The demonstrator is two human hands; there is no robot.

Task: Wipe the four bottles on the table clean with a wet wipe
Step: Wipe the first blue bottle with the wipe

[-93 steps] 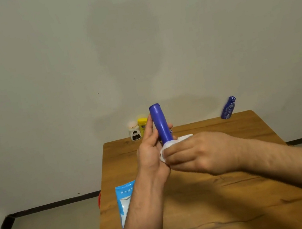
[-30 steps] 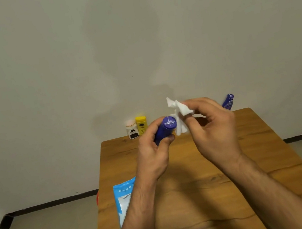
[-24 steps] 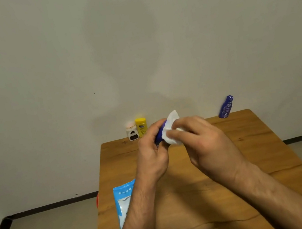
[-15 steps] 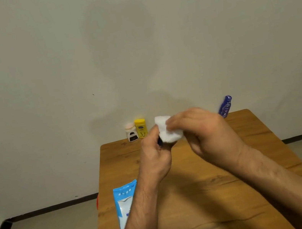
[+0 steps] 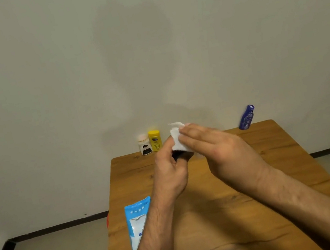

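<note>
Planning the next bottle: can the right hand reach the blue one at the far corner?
Likely yes: only bare table between the right hand and the far bottle, though it presses the wipe.

The light is dim and flat, with a greenish-grey cast over the wall point(image 5: 37, 59). It seems to come from behind the person. A broad, soft shadow spreads on the wall above the right hand point(image 5: 219, 150), and darker soft-edged shadows lie on the worktop point(image 5: 274, 149) under both forearms. Motion blur smears the right hand's fingers and the wipe point(image 5: 176, 138). The left hand point(image 5: 170, 172) is sharper, and the bottle point(image 5: 178, 155) it grips is only a dark sliver in shade. The wide lens stretches the forearms toward the bottom edge, and the blue bottle point(image 5: 246, 118) near the right side appears to lean. Fine detail is soft throughout.
</note>
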